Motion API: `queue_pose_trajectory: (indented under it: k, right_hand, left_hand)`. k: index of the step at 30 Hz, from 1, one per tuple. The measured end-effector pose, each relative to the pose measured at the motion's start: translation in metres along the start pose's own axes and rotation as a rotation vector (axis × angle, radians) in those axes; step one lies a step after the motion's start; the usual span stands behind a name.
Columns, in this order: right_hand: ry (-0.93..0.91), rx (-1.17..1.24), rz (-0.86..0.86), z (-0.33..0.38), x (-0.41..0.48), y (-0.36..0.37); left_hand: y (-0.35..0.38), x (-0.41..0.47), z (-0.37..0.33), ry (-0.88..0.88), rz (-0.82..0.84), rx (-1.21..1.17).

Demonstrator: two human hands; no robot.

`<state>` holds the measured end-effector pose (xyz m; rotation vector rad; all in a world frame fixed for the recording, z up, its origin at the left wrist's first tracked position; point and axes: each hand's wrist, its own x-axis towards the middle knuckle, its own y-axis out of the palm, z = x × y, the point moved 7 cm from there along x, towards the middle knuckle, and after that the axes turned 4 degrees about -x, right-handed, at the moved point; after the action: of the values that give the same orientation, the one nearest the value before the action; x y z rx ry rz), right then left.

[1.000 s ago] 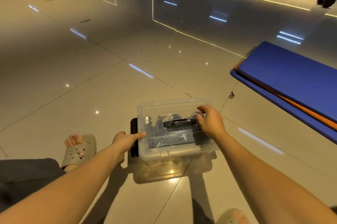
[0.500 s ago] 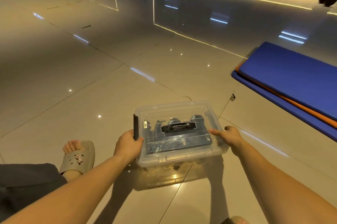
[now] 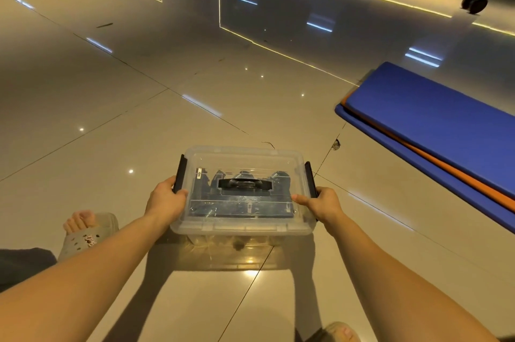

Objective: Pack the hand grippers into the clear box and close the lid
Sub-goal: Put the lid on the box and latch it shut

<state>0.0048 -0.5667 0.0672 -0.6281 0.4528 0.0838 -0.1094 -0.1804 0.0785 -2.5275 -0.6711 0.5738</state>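
Clear box (image 3: 242, 227) held by left hand (image 3: 165, 202), right hand (image 3: 323, 205)

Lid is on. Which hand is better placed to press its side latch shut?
Left, slightly: both grip the clear box, left hand at the left latch, right hand at the right latch, but the left thumb lies nearer its latch.

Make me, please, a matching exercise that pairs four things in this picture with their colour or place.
Things:
1. carry handle
2. mat
3. left hand
4. right hand

Descriptions:
A. grips the clear box at its right latch
B. blue, lying on the floor
C. black, on the middle of the lid
D. grips the clear box at its left latch

Pairs: 1-C, 2-B, 3-D, 4-A.
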Motion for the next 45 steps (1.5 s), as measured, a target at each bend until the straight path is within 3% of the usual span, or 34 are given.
queue_pose_trajectory:
  k: [9,18,23,31,35,45]
  right_hand:
    - [-0.080,-0.198,0.019,0.010,-0.003,0.004]
    - [0.120,0.148,-0.047,0.019,0.001,0.015]
    - [0.036,0.138,-0.128,0.056,-0.006,0.032]
    - [-0.137,0.067,-0.001,0.178,-0.065,0.087]
    - [-0.234,0.112,0.032,0.239,-0.095,0.100]
    - [-0.427,0.242,0.096,0.334,-0.093,0.126]
  left_hand:
    - [-0.001,0.004,-0.005,-0.017,0.047,0.047]
    - [-0.007,0.022,-0.001,-0.131,0.164,-0.163]
    - [-0.038,0.014,0.018,-0.155,0.145,-0.279]
    - [-0.170,-0.005,0.027,-0.119,-0.062,-0.337]
    - [-0.232,-0.015,0.010,-0.113,-0.260,-0.388]
    - [-0.304,-0.032,-0.009,-0.072,-0.562,-0.457]
